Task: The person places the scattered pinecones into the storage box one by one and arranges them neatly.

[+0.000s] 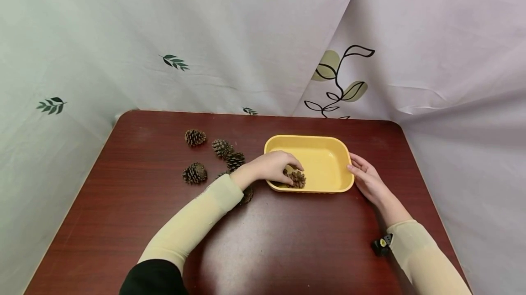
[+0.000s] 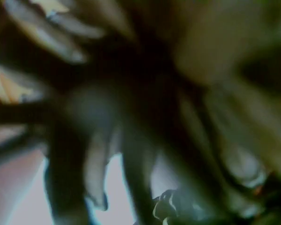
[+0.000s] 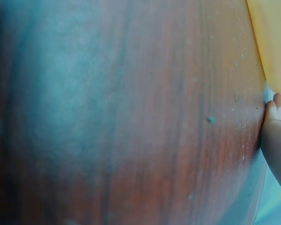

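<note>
A yellow plastic basin (image 1: 328,167) sits toward the back of the table. My left hand (image 1: 276,166) reaches over its left end, thumb and fingers around a brown pine cone (image 1: 297,180) low inside the near left corner. Blurred, dark pine cone scales (image 2: 243,164) fill much of the left wrist view. At the basin's right end, my right hand (image 1: 370,183) holds the rim, with the thumb at the edge and the fingers along the outer wall. The right wrist view catches this hand (image 3: 278,126) beside the yellow wall (image 3: 274,42).
Left of the basin lie several more pine cones, among them one at the back (image 1: 195,138), one nearer (image 1: 195,173) and a dark one (image 1: 235,161). My left forearm partly covers others. The reddish-brown table (image 1: 287,240) meets a patterned white cloth (image 1: 246,34) behind.
</note>
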The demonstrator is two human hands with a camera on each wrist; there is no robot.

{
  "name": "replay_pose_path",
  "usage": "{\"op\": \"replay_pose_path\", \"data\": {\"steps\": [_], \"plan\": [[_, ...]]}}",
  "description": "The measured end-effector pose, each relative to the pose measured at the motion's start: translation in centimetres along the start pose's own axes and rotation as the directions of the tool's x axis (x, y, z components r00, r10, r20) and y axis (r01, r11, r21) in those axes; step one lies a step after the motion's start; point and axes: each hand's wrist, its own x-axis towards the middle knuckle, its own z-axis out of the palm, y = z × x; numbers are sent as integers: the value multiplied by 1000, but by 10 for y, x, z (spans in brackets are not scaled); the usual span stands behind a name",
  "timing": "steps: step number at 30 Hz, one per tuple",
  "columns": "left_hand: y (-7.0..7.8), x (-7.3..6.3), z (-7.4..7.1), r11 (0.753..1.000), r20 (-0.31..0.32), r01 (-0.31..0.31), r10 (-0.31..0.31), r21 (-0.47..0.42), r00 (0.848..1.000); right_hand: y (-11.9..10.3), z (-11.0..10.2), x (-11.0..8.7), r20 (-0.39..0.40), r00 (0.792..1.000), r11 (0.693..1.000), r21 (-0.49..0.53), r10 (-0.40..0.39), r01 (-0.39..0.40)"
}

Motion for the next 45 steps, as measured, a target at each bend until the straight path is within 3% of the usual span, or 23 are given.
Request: {"op": "replay_pose_path", "data": {"steps": [5,12,20,26,32,36,45], "plan": [[0,-5,-8,1000,-39,-6,4,-28,999,-1,1,0,-4,1000,1000,0,0,0],[-5,-24,-27,998,-121,38,-43,-40,992,0,0,0,1,1000,1000,9,-5,5],[-17,-61,-47,997,-242,75,-77,-18,967,0,0,0,-9,1000,1000,-3,-1,1],[-32,-95,-58,991,-300,128,-133,-37,945,-1,1,0,-15,1000,999,-34,7,-8],[-47,-125,-68,976,-344,210,-219,-62,913,0,1,-1,-6,1000,1000,-28,12,-12],[-59,-142,-73,955,-366,274,-295,-108,883,0,1,-1,2,1000,1000,-25,6,-6],[-91,-168,-84,918,-396,357,-397,-175,828,-1,1,0,0,1000,999,-31,13,-13]]}}
